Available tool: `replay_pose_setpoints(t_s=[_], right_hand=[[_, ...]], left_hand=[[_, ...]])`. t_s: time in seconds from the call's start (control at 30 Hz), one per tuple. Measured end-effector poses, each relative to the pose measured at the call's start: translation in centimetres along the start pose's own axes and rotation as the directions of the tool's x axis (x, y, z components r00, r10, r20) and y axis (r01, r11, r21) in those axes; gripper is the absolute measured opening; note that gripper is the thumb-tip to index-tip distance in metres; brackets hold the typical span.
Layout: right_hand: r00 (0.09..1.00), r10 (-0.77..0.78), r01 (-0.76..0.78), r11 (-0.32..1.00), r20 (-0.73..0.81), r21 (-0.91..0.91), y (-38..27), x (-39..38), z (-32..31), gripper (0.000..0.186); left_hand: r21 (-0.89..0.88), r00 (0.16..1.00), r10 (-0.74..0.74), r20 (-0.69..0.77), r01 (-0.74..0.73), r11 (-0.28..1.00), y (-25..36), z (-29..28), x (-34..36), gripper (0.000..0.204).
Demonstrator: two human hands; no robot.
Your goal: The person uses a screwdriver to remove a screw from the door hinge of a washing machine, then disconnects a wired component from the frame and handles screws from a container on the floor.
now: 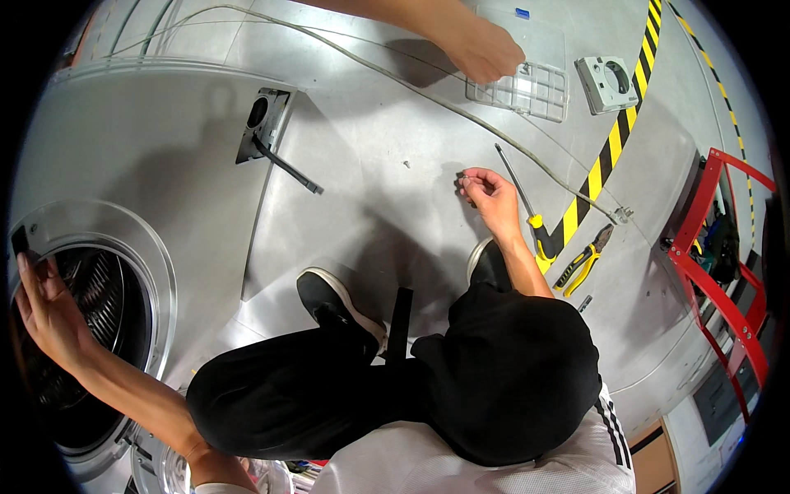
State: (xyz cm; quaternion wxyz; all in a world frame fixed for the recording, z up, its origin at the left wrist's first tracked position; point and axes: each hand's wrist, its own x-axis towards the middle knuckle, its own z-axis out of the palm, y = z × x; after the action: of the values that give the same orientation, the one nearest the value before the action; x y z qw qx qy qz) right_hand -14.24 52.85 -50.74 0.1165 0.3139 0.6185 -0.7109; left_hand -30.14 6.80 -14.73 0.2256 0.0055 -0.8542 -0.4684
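My left hand [51, 309] is at the round door opening of a washing machine [156, 255], its fingers stretched out. Their tips are beside a small dark piece [20, 240] at the rim; I cannot tell whether they touch it. Low over the floor, my right hand [492, 198] has thumb and fingers pinched together. What is between them is too small to name. Close by on its right lies a screwdriver [536, 230] with a yellow and black handle. A tiny metal piece [406, 164] lies on the floor to its left.
Another person's hand [485, 53] is over a clear compartment box [543, 90]. Pliers [584, 261] lie right of the screwdriver. A grey cable [395, 78] crosses the floor. A black hose [288, 169] sticks out of the machine's panel. Farther out are a white housing [607, 85] and red frame [699, 206].
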Motion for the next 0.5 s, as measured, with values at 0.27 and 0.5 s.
replay_pose_setpoints(t_s=[0.27,0.5], right_hand=[[0.998,0.062,-0.06,0.99,-0.006,0.131,0.6,0.5,-0.6,0.02],[0.996,0.081,-0.073,0.975,-0.029,0.21,0.8,1.0,-0.3,0.019]], left_hand=[[0.012,1.0,-0.017,-0.013,0.017,1.0,-1.4,-2.1,0.9,0.031],[0.052,0.997,-0.055,-0.053,0.058,0.997,-0.3,0.0,0.1,0.032]])
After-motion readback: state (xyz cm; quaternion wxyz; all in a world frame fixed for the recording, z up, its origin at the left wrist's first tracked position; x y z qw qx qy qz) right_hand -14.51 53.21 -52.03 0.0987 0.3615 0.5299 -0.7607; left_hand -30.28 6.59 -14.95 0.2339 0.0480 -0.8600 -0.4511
